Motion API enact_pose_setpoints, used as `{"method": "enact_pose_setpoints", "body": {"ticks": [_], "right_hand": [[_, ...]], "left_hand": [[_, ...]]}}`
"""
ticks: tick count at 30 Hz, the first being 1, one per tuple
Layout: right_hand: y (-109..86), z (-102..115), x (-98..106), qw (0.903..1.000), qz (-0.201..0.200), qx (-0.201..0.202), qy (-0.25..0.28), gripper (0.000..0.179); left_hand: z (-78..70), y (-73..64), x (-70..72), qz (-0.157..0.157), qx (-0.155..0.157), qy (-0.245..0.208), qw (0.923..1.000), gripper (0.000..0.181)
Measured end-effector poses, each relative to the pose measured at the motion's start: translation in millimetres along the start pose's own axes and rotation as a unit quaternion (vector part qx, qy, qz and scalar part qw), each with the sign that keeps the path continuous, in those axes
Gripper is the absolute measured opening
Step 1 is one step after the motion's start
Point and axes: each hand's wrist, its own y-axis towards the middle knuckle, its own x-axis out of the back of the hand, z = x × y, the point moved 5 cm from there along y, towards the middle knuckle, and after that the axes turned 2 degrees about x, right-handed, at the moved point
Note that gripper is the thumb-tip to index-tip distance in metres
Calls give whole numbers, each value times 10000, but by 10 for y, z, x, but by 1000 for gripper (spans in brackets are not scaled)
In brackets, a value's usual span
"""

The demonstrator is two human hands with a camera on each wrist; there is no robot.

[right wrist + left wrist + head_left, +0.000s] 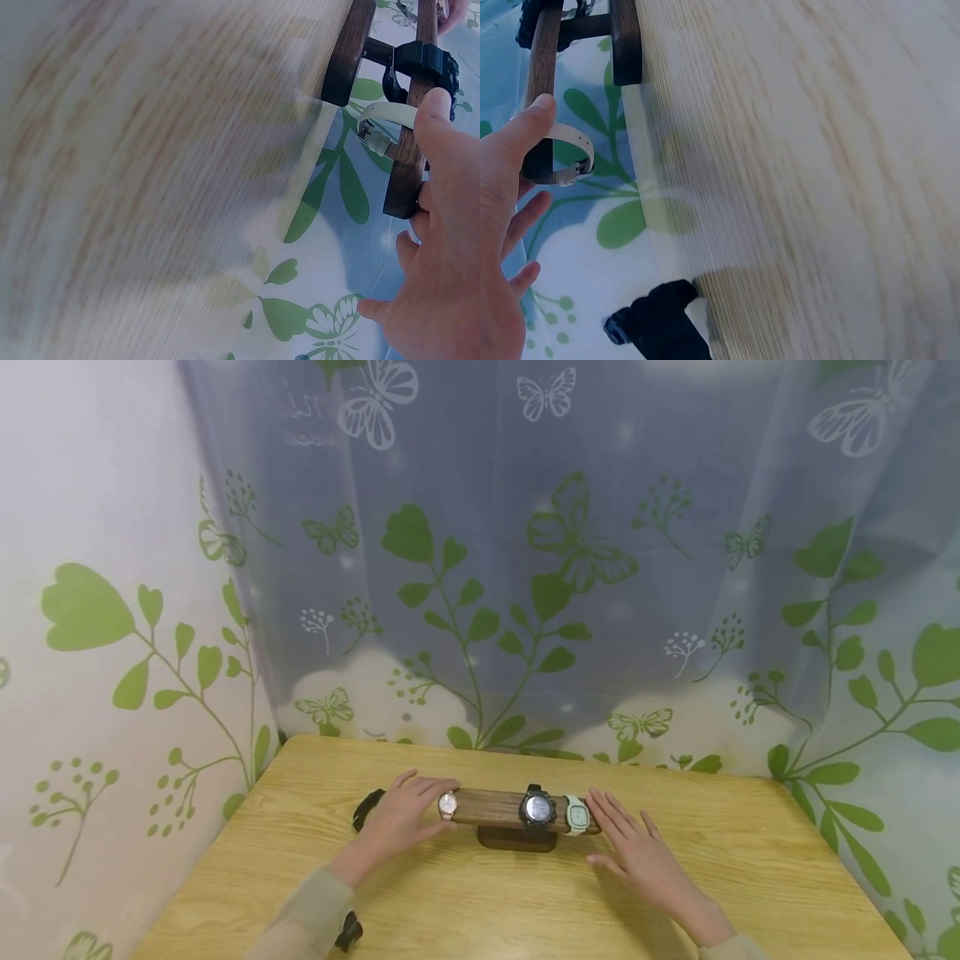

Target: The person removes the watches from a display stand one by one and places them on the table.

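Observation:
A dark wooden watch stand (487, 806) has a horizontal bar over a base. It carries a small white-strapped watch (447, 805) at its left end, a chunky black watch (537, 808) right of its middle and a mint-green watch (577, 815) near its right end. My left hand (401, 814) lies at the bar's left end, thumb in front, fingers behind; firm contact is unclear. At the opposite end, my right hand (641, 860) has its fingers extended beside the mint-green watch. Its thumb overlaps the bar in the right wrist view.
A black strap-like item (367, 810) lies left of my left hand. Another dark object (348, 932) shows beside my left sleeve, partly hidden. Behind the wooden table (480, 910) hangs a leaf-and-butterfly-patterned curtain (480, 610).

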Motion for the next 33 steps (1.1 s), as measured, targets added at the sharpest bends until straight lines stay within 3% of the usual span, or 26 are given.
{"method": "enact_pose_setpoints", "body": {"ticks": [10,23,33], "right_hand": [[12,-1,22,10000,38,-50,74,86],[4,26,46,10000,11,-29,61,87],[6,22,23,10000,-38,7,66,88]], "left_hand": [[151,-112,198,-534,-80,106,9985,62],[445,-303,550,-974,25,181,9951,65],[688,-508,775,-1065,234,409,9932,66]]}}
